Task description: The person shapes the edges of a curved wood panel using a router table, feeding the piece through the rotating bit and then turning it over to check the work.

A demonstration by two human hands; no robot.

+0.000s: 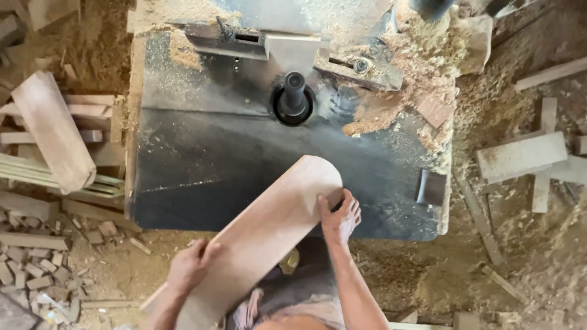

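Wooden board, reddish-brown with one rounded end, lies diagonally across the near edge of the dark metal machine table; its rounded end rests on the table surface, while its lower end extends off the table toward the person. Right hand is placed against the right edge of the board just below the rounded end, fingers spread and pressing on the wood; the grip is a flat, open-fingered hold on the board rather than a closed fist. Left hand holds the left edge of the board lower down, off the table, with fingers curled over the edge. Both hands are in contact with the board and are well apart from each other along its length. A black vertical spindle stands in a round opening near the middle of the table, apart from the rounded end of the board. Behind the spindle, a metal fence assembly runs across the back of the table. Sawdust is heaped on the right rear of the table and spills over its edge. A small dark block lies near the right edge of the table. On the floor to the left, a similar board with a rounded end leans over a stack of wooden strips, with small offcuts scattered below. Further wood pieces lie on the floor to the right.
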